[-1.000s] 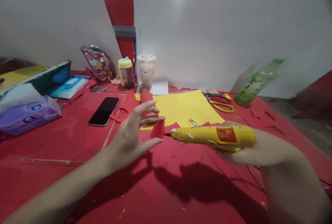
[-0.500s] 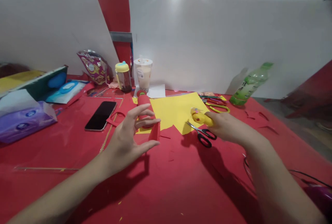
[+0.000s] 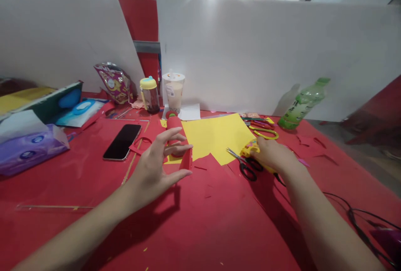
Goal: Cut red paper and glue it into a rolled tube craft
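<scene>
Left hand (image 3: 155, 166) is pinching red paper (image 3: 187, 160) beside the yellow sheet (image 3: 216, 135). Right hand (image 3: 274, 156) is gripping a glue gun (image 3: 249, 149) right of it.

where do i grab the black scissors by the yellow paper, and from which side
Take the black scissors by the handle loops, coming from above on the near right. They lie flat on the red table, blades pointing far-left toward the yellow paper; the loops sit beside the right hand, which holds the yellow glue gun.

Red table (image 3: 219, 221) — phone (image 3: 122, 141), scissors (image 3: 242, 162)
</scene>
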Tool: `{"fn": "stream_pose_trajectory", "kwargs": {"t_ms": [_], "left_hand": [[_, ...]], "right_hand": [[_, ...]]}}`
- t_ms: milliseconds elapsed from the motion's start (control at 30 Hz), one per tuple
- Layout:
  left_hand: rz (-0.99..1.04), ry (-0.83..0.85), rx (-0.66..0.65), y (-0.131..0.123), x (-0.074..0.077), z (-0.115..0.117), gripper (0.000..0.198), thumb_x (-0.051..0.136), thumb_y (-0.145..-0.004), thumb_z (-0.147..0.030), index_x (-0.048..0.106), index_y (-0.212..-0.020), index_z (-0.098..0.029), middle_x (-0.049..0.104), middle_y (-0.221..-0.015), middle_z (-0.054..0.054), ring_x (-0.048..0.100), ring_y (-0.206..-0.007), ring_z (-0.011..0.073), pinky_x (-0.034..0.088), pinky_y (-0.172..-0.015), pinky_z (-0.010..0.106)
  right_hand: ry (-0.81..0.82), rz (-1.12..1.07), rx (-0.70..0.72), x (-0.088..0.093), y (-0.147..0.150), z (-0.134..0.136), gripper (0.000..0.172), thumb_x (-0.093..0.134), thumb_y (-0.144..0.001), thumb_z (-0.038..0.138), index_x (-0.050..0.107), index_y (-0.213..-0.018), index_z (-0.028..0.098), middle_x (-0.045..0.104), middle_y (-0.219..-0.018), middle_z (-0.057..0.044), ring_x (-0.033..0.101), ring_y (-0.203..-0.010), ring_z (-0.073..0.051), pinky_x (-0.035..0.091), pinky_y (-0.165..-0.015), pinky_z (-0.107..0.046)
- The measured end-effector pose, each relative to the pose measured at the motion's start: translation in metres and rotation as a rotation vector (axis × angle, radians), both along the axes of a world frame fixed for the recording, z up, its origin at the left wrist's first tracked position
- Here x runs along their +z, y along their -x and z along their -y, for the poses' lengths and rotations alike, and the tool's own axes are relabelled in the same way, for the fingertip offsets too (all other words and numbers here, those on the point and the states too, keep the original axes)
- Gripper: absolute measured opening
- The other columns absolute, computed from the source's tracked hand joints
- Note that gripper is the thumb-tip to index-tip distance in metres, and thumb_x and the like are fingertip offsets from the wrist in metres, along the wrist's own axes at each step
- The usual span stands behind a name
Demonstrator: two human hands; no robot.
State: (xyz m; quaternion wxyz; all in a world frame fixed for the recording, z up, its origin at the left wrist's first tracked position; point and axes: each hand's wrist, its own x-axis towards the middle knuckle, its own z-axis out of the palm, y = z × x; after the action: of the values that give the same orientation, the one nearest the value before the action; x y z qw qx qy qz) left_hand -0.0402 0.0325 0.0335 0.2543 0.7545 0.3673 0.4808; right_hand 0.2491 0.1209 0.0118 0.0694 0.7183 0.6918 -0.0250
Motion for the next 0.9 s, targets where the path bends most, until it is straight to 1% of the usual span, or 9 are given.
{"fn": "stream_pose_trajectory", "kwargs": {"t_ms": [67, 200, 233, 300, 400, 500, 567, 767, 900], "left_hand": [[-0.005, 0.000, -0.004, 0.000, -0.001, -0.001, 0.066, 0.066, -0.068, -0.011, 0.030, -0.120, -0.029, 0.047, -0.107, 0.004, 0.060, -0.097, 0.0207, 0.047, -0.088, 0.039], [-0.016, 0.004, 0.002, 0.000, -0.001, -0.001, 0.066, 0.066, -0.067, -0.010, 0.030, -0.120, -0.028, 0.047, -0.107, 0.004, 0.060, -0.097, 0.0202, 0.048, -0.088, 0.039], [-0.015, 0.003, 0.003, 0.000, -0.001, -0.001, 0.067, 0.066, -0.067, -0.010, 0.030, -0.120, -0.028, 0.047, -0.107, 0.004, 0.060, -0.097, 0.0201, 0.048, -0.088, 0.038], [-0.012, 0.000, 0.002, 0.000, -0.001, -0.001, 0.066, 0.067, -0.067, -0.010, 0.030, -0.120, -0.028, 0.047, -0.106, 0.004, 0.060, -0.097, 0.0197, 0.048, -0.088, 0.038], [-0.014, -0.007, -0.004, 0.000, -0.001, -0.001, 0.066, 0.066, -0.067, -0.010, 0.031, -0.119, -0.029, 0.047, -0.106, 0.004, 0.059, -0.097, 0.0195, 0.048, -0.089, 0.039], [-0.014, -0.010, -0.004, 0.000, 0.000, 0.000, 0.067, 0.066, -0.066, -0.009, 0.031, -0.119, -0.029, 0.047, -0.106, 0.003, 0.059, -0.097, 0.0198, 0.047, -0.090, 0.040], [-0.014, -0.008, -0.005, 0.001, 0.001, 0.000, 0.067, 0.067, -0.066, -0.009, 0.031, -0.120, -0.029, 0.047, -0.105, 0.003, 0.060, -0.097, 0.0200, 0.047, -0.090, 0.040], [-0.002, 0.003, -0.017, 0.002, 0.001, 0.000, 0.067, 0.066, -0.068, -0.011, 0.030, -0.120, -0.030, 0.046, -0.107, 0.004, 0.060, -0.097, 0.0205, 0.047, -0.090, 0.041], [0.000, 0.004, -0.026, 0.001, 0.000, -0.001, 0.066, 0.066, -0.067, -0.011, 0.031, -0.120, -0.030, 0.046, -0.106, 0.003, 0.060, -0.097, 0.0206, 0.046, -0.091, 0.042]], "right_hand": [[0.058, -0.059, 0.135, 0.003, 0.015, 0.006, 0.031, 0.045, -0.077, 0.031, 0.053, -0.100, 0.012, 0.062, -0.094, -0.018, 0.060, -0.085, -0.027, 0.041, -0.061, -0.030], [0.227, -0.269, 0.474, 0.000, 0.052, 0.028, 0.018, 0.044, -0.078, 0.025, 0.054, -0.092, 0.020, 0.062, -0.084, -0.008, 0.058, -0.075, -0.019, 0.039, -0.060, -0.026], [0.252, -0.309, 0.537, -0.003, 0.061, 0.033, 0.016, 0.044, -0.078, 0.024, 0.054, -0.090, 0.021, 0.062, -0.083, -0.006, 0.057, -0.073, -0.017, 0.038, -0.059, -0.025], [0.204, -0.369, 0.575, -0.013, 0.076, 0.042, 0.015, 0.040, -0.081, 0.024, 0.052, -0.090, 0.020, 0.060, -0.082, -0.005, 0.055, -0.068, -0.015, 0.036, -0.057, -0.024], [0.027, -0.335, 0.593, -0.032, 0.091, 0.047, 0.014, 0.037, -0.083, 0.020, 0.050, -0.085, 0.016, 0.057, -0.084, -0.009, 0.052, -0.073, -0.017, 0.034, -0.061, -0.026], [-0.021, -0.359, 0.602, -0.046, 0.096, 0.045, 0.014, 0.036, -0.083, 0.016, 0.049, -0.078, 0.015, 0.055, -0.082, -0.010, 0.049, -0.072, -0.016, 0.033, -0.061, -0.026], [-0.019, -0.392, 0.594, -0.048, 0.095, 0.042, 0.014, 0.035, -0.083, 0.015, 0.048, -0.075, 0.015, 0.055, -0.077, -0.007, 0.047, -0.066, -0.014, 0.032, -0.058, -0.025], [-0.022, -0.515, 0.492, -0.026, 0.089, 0.037, 0.012, 0.043, -0.074, 0.013, 0.042, -0.063, 0.018, 0.050, -0.058, 0.002, 0.042, -0.052, -0.009, 0.030, -0.050, -0.021], [-0.067, -0.777, 0.357, -0.013, 0.083, 0.033, 0.009, 0.049, -0.066, 0.014, 0.042, -0.062, 0.019, 0.048, -0.055, 0.005, 0.044, -0.051, -0.009, 0.033, -0.049, -0.020]]}}
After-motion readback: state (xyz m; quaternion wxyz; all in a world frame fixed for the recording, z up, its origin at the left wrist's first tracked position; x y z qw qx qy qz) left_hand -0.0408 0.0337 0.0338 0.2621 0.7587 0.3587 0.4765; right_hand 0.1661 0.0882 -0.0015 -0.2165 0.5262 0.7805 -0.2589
